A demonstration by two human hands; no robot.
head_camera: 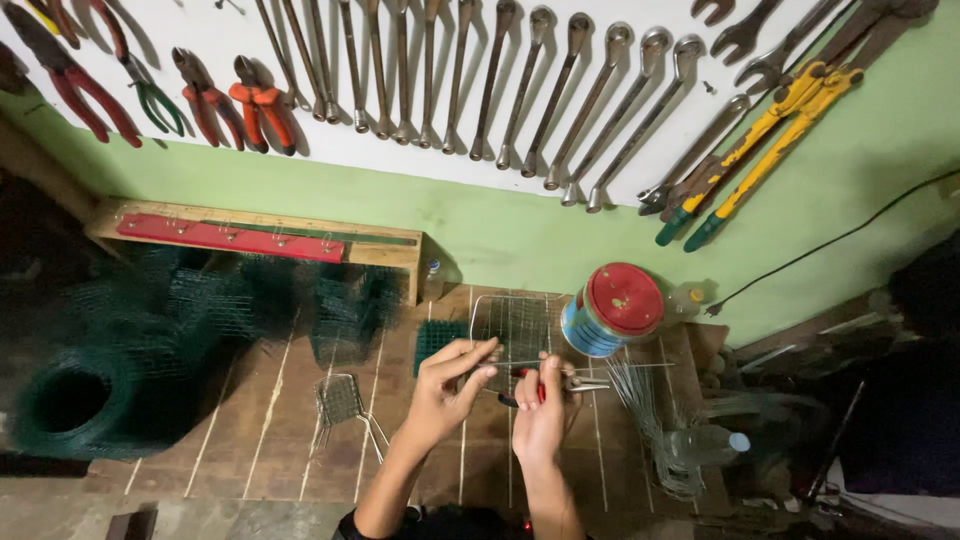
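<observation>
You are pinching a thin wire (560, 365) in your left hand (445, 385) while your right hand (540, 410) is closing around red-handled pliers (530, 385), apparently mid-bend, with the wire bundle (640, 400) lying unused.

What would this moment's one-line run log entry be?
left hand: pinches thin wire | right hand: grips red-handled pliers on wire | below: wooden bench, wire mesh panel | nearby: red-lidded tin

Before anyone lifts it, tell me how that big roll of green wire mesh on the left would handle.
The roll of green mesh is mostly open holes, so it is probably light for its bulk. It lies on its side, so a push may roll it. Its loose outer layers look springy and could uncoil or snag on the mesh pieces beside it.
</observation>
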